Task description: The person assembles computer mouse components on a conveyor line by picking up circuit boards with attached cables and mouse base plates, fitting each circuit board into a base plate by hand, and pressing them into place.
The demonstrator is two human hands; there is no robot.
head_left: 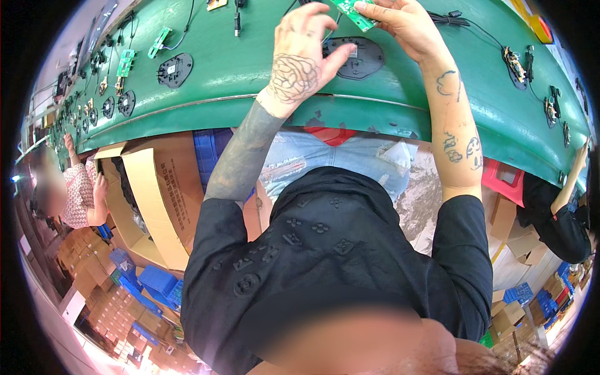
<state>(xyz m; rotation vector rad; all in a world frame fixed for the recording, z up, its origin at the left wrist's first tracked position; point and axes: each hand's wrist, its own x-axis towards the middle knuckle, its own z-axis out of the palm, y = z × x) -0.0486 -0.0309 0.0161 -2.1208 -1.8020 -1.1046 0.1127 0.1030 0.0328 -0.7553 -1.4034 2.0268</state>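
Right hand (403, 22) pinches a small green board (354, 14) between its thumb and fingertips, up at the top of the view. This board is long and thin, and its long side slants from upper left down to lower right. It hangs just above a round black part (362, 59) that lies flat on the green belt (250, 69). The black part is a bit below and to the left of the right hand, so the board sits almost over its top edge. Left hand (303, 53) is the nearer one to the black part: its thumb rests on the left rim and its fingers curl up toward the board. Whether those fingers touch the board I cannot tell, because they hide the spot. The left hand grips nothing fully; it looks half curled, steadying the part. Both hands are close together, with the board between them. More black parts like this one (175, 69) and other little green boards (126, 61) lie farther left along the belt, well apart from the hands. Brown boxes (156, 194) stand under the belt.
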